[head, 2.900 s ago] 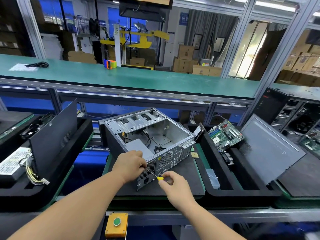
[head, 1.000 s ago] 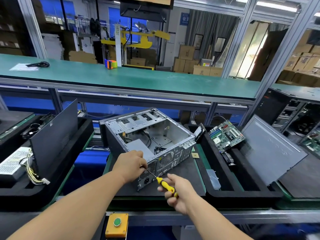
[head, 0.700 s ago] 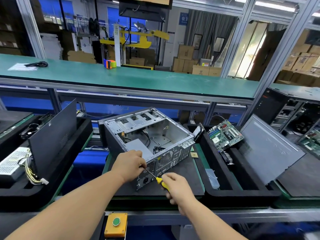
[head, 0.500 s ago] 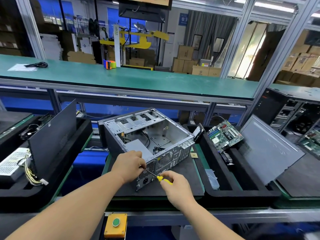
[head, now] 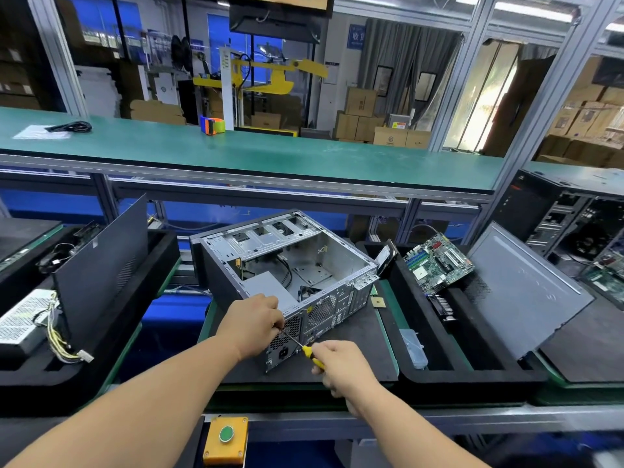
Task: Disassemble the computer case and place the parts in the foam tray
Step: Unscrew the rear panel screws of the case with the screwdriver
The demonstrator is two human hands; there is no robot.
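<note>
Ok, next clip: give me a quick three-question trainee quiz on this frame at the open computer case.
1. True or false: the motherboard is still mounted inside the computer case.
2. Which hand grips the yellow-handled screwdriver? A) the left hand B) the right hand C) neither
3. Fill in: the screwdriver's tip points at the case's ____ panel, by the power supply's vent grille.

Key: 1. False, it leans in the foam tray to the right of the case. 2. B; the left hand rests on the case's near corner by the tool's shaft. 3. Rear.
</note>
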